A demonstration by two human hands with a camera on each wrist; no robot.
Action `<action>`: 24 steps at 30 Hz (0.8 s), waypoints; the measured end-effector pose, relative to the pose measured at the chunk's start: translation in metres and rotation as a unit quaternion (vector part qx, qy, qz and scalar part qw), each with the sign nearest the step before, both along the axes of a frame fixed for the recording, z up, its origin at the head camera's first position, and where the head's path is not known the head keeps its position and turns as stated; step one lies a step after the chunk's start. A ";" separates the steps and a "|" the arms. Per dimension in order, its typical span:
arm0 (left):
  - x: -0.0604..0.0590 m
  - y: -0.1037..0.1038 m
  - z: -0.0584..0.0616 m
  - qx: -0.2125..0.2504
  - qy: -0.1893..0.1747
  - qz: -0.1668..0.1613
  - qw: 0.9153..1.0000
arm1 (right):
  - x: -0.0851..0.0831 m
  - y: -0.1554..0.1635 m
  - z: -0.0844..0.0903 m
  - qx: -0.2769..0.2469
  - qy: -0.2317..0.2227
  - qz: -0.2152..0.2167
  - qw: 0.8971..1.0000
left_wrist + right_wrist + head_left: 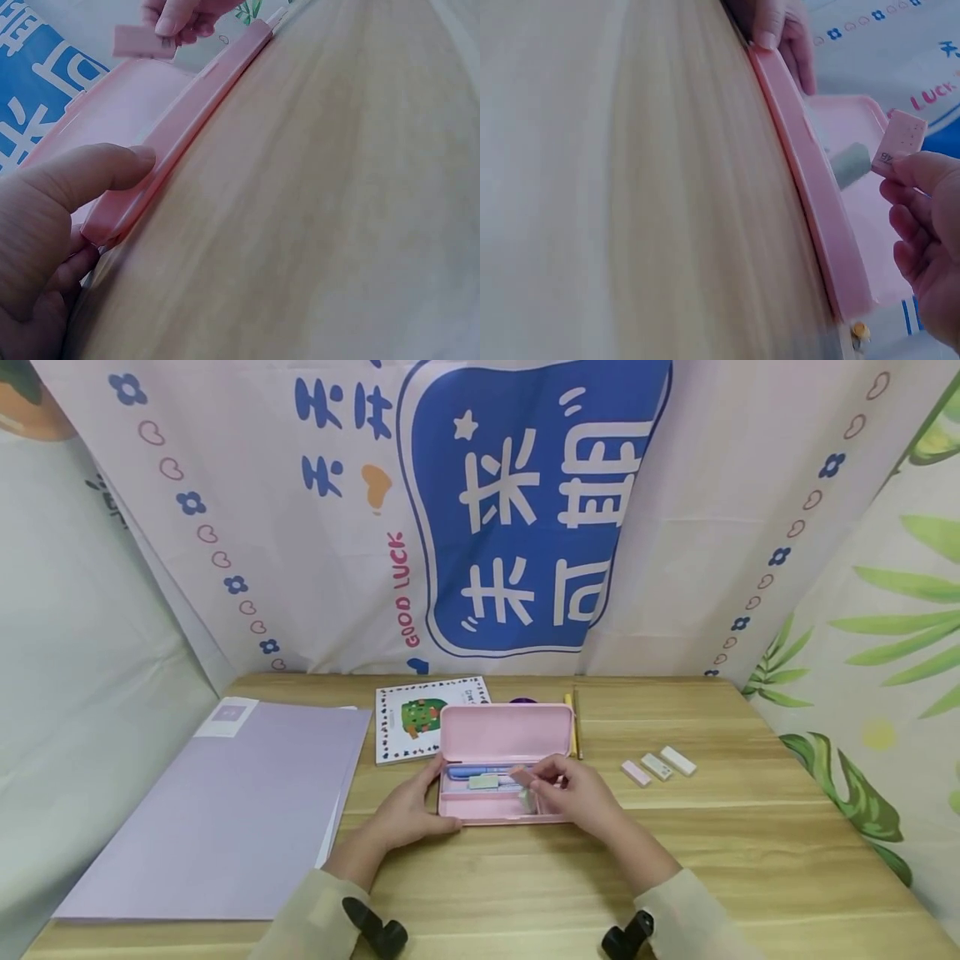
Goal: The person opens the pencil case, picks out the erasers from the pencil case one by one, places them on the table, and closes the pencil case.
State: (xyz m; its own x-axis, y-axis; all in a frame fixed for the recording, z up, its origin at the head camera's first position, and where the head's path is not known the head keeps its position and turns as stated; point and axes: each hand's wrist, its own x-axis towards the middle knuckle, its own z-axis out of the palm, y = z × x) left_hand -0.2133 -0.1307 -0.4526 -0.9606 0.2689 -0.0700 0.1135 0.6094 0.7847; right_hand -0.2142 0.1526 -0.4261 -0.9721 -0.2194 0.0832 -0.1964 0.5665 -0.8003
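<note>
The left hand [405,810], thumb and fingers set apart, grips the left end of the open pink pencil case [506,735]. To its right, above the case, the right hand [587,795] pinches a pink eraser [521,775]. Three erasers [657,767] lie right of that hand.

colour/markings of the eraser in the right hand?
The eraser is pink with small dark print, clearest in the right wrist view.
</note>
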 end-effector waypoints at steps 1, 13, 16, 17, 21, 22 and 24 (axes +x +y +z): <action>0.000 0.000 0.000 0.000 -0.001 0.000 1.000 | 0.000 0.005 0.000 -0.011 0.001 -0.008 1.000; -0.001 0.001 -0.003 -0.003 -0.004 -0.002 1.000 | 0.008 0.070 -0.012 -0.029 0.054 -0.069 0.996; -0.001 0.001 -0.002 0.000 -0.003 -0.002 1.000 | 0.014 0.096 -0.013 -0.010 0.054 -0.094 0.994; -0.001 0.001 -0.002 0.000 -0.004 -0.001 1.000 | 0.016 0.104 -0.014 -0.005 0.053 -0.104 0.993; -0.001 0.001 -0.001 -0.003 -0.004 0.001 1.000 | 0.023 0.133 -0.016 0.029 0.039 -0.138 0.989; -0.001 0.001 -0.001 -0.004 -0.006 0.002 1.000 | 0.025 0.139 -0.016 0.041 0.032 -0.142 0.989; -0.001 0.001 0.000 -0.005 -0.007 0.004 1.000 | 0.027 0.147 -0.018 0.067 0.017 -0.140 0.988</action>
